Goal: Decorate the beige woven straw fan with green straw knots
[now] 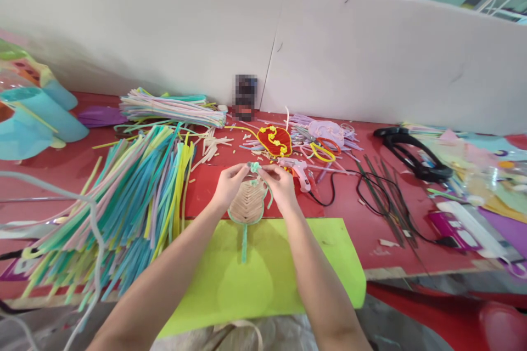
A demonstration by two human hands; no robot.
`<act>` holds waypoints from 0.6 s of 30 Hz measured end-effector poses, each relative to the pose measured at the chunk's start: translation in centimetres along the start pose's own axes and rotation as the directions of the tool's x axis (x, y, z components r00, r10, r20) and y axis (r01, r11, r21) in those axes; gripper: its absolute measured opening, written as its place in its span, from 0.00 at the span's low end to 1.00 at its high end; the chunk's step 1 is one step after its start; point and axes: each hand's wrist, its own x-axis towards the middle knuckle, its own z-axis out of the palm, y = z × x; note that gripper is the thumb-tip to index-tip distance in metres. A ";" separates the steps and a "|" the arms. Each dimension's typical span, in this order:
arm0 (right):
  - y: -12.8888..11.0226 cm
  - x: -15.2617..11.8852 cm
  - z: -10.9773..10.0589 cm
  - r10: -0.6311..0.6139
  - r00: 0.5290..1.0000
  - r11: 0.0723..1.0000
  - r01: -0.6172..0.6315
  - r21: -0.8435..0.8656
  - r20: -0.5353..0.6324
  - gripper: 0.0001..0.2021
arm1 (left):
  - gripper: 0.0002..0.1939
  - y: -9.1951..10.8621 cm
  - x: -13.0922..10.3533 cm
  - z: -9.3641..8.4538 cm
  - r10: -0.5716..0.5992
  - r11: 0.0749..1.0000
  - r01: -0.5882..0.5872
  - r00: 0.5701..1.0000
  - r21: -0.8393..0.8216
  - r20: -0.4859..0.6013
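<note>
My left hand [229, 184] and my right hand [280, 184] meet over the middle of the table, fingertips closed on a small mint-green pipe cleaner flower [255, 166]. Just below them lies a beige leaf-shaped fan [246, 204] with a green edge and a green handle [244, 244]. A short green strand [270, 198] hangs beside my right hand. Right of my fingers rests a pink glue gun [300, 171]. Behind my hands sits a red fan-shaped piece [274, 141] with yellow trim and yellow flowers.
Pipe cleaners [119, 197] spread in a large pile on the left, with another bundle [173, 108] behind. Scissors [323, 151] lie at the back right. A black cord [366, 192] leads to a purple power strip [461, 233]. A yellow-green sheet [313, 269] covers the front edge.
</note>
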 end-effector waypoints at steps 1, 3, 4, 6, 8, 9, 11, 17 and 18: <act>0.0 0.0 0.0 -0.002 1.000 1.000 0.002 -0.008 0.001 0.15 | 0.17 0.0 0.0 0.0 -0.011 1.000 0.011 1.000 -0.020 -0.006; 0.0 0.0 0.0 -0.001 1.000 1.000 0.001 -0.020 0.008 0.15 | 0.16 0.1 0.1 -0.1 -0.021 0.999 0.020 0.999 -0.029 -0.028; 0.0 0.0 0.0 0.001 1.000 1.000 -0.001 -0.024 0.012 0.15 | 0.15 0.1 0.1 -0.1 -0.026 0.999 0.025 0.999 -0.028 -0.033; 0.0 -0.1 0.1 0.003 1.000 1.000 -0.002 -0.021 0.013 0.15 | 0.14 0.1 0.1 -0.2 -0.028 0.999 0.027 0.999 -0.027 -0.031; -0.1 -0.1 0.2 0.004 1.000 1.000 -0.004 -0.008 0.017 0.14 | 0.13 0.2 0.1 -0.2 -0.019 1.000 0.018 0.999 -0.024 -0.028; -0.2 -0.2 0.2 0.006 1.000 1.000 -0.006 0.003 0.018 0.14 | 0.13 0.2 0.1 -0.2 -0.014 1.000 0.014 0.999 -0.019 -0.030; -0.5 -0.2 0.2 0.019 1.000 0.999 -0.020 0.033 0.017 0.15 | 0.13 0.4 0.1 -0.2 -0.012 1.000 0.012 0.999 -0.011 -0.045; -1.2 -0.5 -0.2 0.132 0.989 0.984 -0.140 0.114 0.070 0.17 | 0.13 1.5 0.1 -0.2 -0.023 1.000 0.024 0.995 0.012 -0.097; -1.3 -0.7 -0.4 0.138 0.988 0.982 -0.146 0.122 0.071 0.17 | 0.13 1.6 0.1 -0.1 -0.024 0.999 0.026 0.995 0.020 -0.096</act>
